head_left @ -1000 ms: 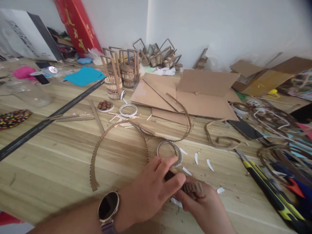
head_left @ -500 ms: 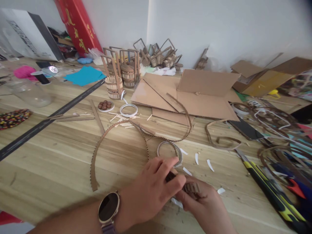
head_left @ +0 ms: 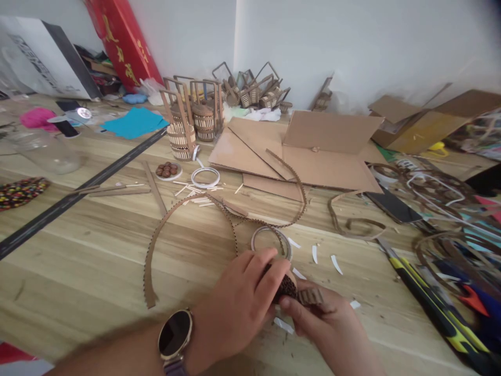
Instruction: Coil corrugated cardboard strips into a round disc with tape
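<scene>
My left hand [head_left: 245, 292], with a watch [head_left: 175, 334] on its wrist, is closed around the near side of a coil of brown corrugated cardboard strip [head_left: 287, 287]. From the right, my right hand [head_left: 329, 318] pinches the same coil and its loose ribbed end [head_left: 311, 296] between thumb and fingers. Dark ridges show on the coil's face; its lower part is hidden by my fingers. Just beyond the hands lies a roll of tape [head_left: 256, 241], with long curved corrugated strips [head_left: 156, 235] running over the table.
Small wooden buckets [head_left: 182, 141] stand at the back, beside flattened cardboard [head_left: 332, 162]. A box cutter [head_left: 426, 303] lies at the right. Thin sticks [head_left: 203, 199], white paper scraps [head_left: 314, 254] and a dish of brown balls [head_left: 167, 170] are spread over the wooden table [head_left: 97, 271].
My left fingers have shifted up over the coil, and more of its ridged face shows. My right thumb stays pressed on it; the things on the table have not moved.
</scene>
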### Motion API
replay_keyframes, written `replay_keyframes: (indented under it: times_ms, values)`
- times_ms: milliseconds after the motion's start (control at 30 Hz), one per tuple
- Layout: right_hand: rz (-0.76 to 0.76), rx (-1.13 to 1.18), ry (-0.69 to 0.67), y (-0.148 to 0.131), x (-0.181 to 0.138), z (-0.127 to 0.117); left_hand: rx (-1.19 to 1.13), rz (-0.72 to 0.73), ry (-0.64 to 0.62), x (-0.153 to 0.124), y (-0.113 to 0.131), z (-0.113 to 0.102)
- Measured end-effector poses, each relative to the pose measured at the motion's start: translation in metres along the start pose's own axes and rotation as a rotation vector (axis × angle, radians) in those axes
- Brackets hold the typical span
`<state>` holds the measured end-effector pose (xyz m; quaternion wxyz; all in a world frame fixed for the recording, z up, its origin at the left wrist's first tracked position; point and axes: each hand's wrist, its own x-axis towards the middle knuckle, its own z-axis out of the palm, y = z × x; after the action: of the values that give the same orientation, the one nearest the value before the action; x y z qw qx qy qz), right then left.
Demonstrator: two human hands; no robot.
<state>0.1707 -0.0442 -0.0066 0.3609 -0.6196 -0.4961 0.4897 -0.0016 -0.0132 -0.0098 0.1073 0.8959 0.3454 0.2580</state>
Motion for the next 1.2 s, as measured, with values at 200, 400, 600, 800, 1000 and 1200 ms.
replay_keyframes:
  times_ms: [200, 400, 600, 800, 1000, 1200]
  values:
    - [-0.005, -0.078, 0.011, -0.0016, 0.0003, 0.0003, 0.035, 0.059, -0.003, 0.0, -0.0002, -0.003]
    - [-0.013, -0.1, -0.002, 0.0029, -0.0004, 0.0014, -0.013, 0.024, 0.001, -0.0002, 0.001, -0.0022]
    - [-0.012, -0.073, -0.043, 0.0051, -0.0002, 0.0009, -0.05, 0.022, -0.043, -0.0012, -0.0002, -0.0017]
    - [0.02, -0.02, -0.004, 0.0001, 0.0002, 0.0033, 0.032, 0.075, -0.041, 0.0007, -0.0003, -0.0041]
    - [0.005, -0.064, -0.008, -0.0009, 0.0, 0.002, 0.018, 0.06, 0.008, -0.002, 0.0001, -0.0009]
    - [0.023, -0.052, 0.011, 0.0027, 0.0012, -0.0015, 0.074, -0.01, 0.022, -0.0031, 0.0017, 0.0004]
